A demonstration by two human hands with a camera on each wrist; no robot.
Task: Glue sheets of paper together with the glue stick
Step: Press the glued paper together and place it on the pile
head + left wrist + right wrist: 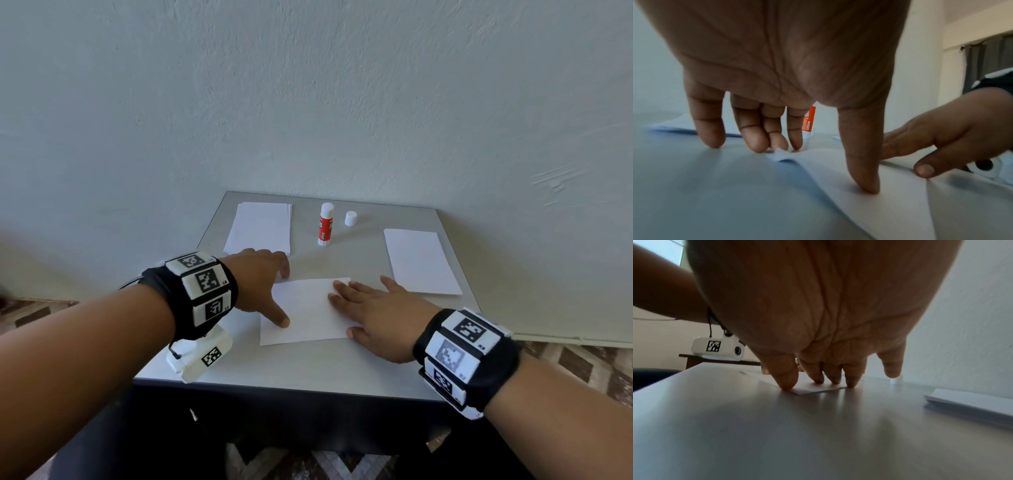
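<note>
While both hands are down flat on it, the sheet of paper [305,310] sits at the near middle of the grey counter [308,363], lying landscape. The left hand [258,279] is spread wide: its thumb [863,162] presses straight down on the sheet's left part, and the other fingertips [756,139] land around the far left corner, which curls up a little in the left wrist view. The right hand [378,317] is also flat and spread out, nothing gripped, with three fingers [835,374] resting on the sheet's right edge and the thumb [786,376] touching down near its near right corner. The pinky hangs off to the right, clear of the paper.

The glue stick [325,224] stands upright toward the far middle of the counter, red label, top uncovered. Its white cap [350,218] sits just beside it on the right, not touching. A stack of white paper [260,228] lies at the far left, and a second pile of paper [421,262] lies along the right side, well apart from the sheet being pressed.

Patterned floor tiles [582,363] show past the counter's right edge.
</note>
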